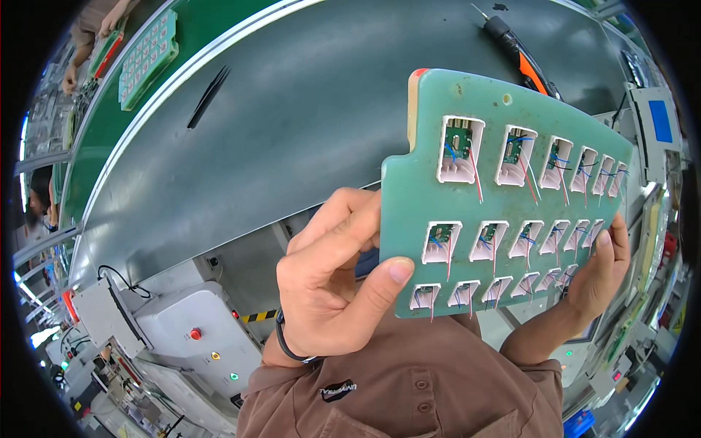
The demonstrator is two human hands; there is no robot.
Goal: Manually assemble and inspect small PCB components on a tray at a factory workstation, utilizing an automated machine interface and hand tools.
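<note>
A green tray [482, 204] is held up and tilted in front of me, with rows of white plastic housings set in its openings. Each nearer housing [461, 150] carries a small green circuit board with thin red, white and blue wires hanging out. My left hand [339, 277] grips the tray's left edge, thumb on the front face and fingers behind it. On the opposite edge my right hand [602, 270] is closed, its thumb on the front and its other fingers mostly hidden behind the tray.
Black tweezers [209, 97] lie on the dark workbench [292, 109]. An orange-and-black electric screwdriver [520, 58] rests at the far right. Beyond the bench's white rim, a similar filled tray [148, 60] sits on a green surface near another person's hands [109, 20]. A grey machine with buttons [197, 336] stands left.
</note>
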